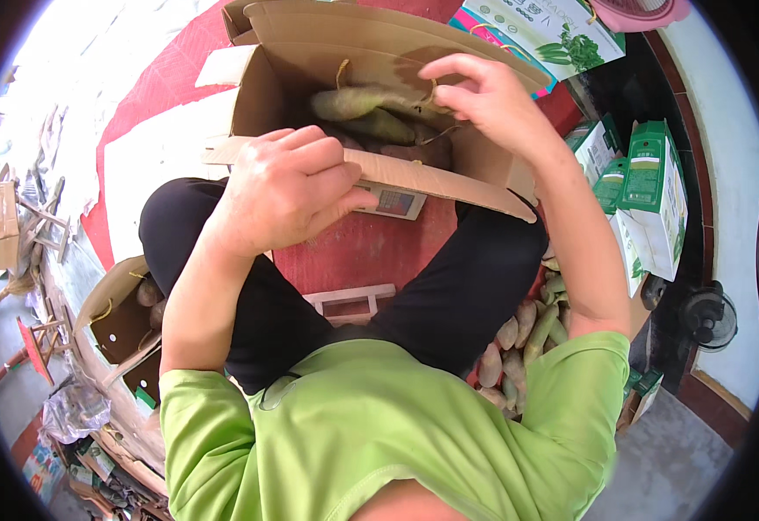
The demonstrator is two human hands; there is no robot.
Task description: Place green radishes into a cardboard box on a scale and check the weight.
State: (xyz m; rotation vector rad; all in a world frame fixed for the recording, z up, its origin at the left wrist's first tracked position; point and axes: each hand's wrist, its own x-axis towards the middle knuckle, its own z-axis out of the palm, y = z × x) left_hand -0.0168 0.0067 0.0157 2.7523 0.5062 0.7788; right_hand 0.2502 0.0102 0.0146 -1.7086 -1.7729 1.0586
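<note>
An open cardboard box [310,52] stands before my lap, its near flap [449,184] tilted toward me. My left hand [288,187] is closed on the left part of that flap, fingers curled over its edge. My right hand [492,100] is inside the far right of the opening, thumb and forefinger pinched around a yellow cord handle [434,87] at the far wall. Another stretch of yellow cord [342,74] sticks up to its left. Long greenish-brown root vegetables [349,102] lie in the box, partly shaded. Under the near flap, part of a scale [392,201] shows.
More root vegetables [518,347] are piled beside my right thigh. Green-and-white cartons [653,182] and a black fan [708,317] stand at the right. A smaller open box [123,321] sits by my left knee. A pale frame [353,300] lies between my legs.
</note>
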